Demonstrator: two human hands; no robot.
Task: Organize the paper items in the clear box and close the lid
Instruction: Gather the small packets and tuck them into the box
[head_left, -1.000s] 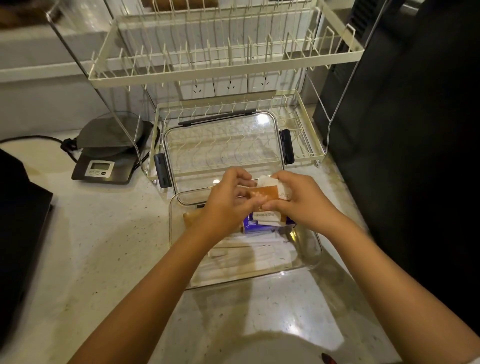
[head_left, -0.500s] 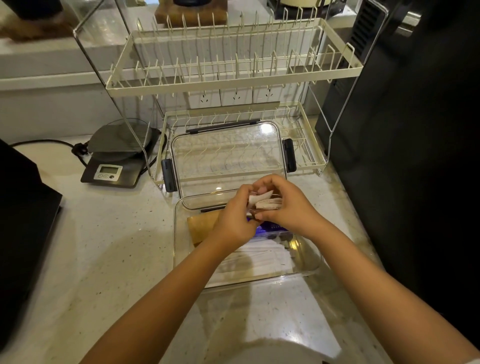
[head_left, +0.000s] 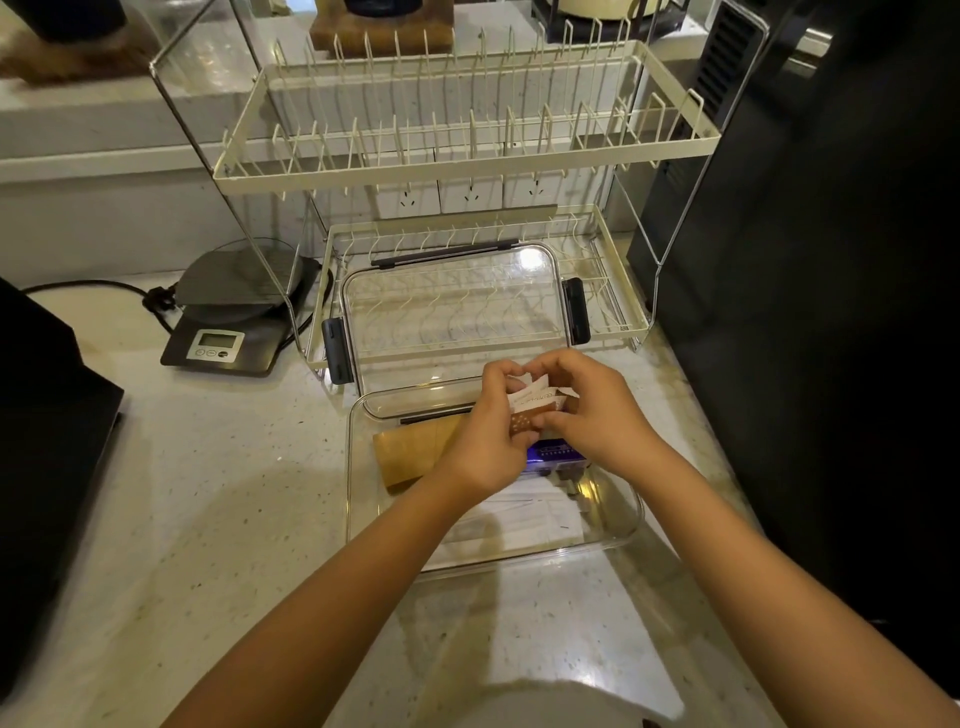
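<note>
A clear plastic box sits on the counter in front of me. Its clear lid with dark latches leans against the dish rack behind it. Over the box's far end, my left hand and my right hand together pinch a small stack of paper slips, white and orange. Inside the box lie a brown envelope, a purple packet and white sheets along the bottom.
A cream two-tier wire dish rack stands behind the box. A digital kitchen scale with a cable sits at the left. Dark appliances stand at the far left and along the right side.
Both hands have kept working the paper slips over the box, squaring them into a tighter stack. The camera view has tilted slightly, and the box and lid have stayed in place.
</note>
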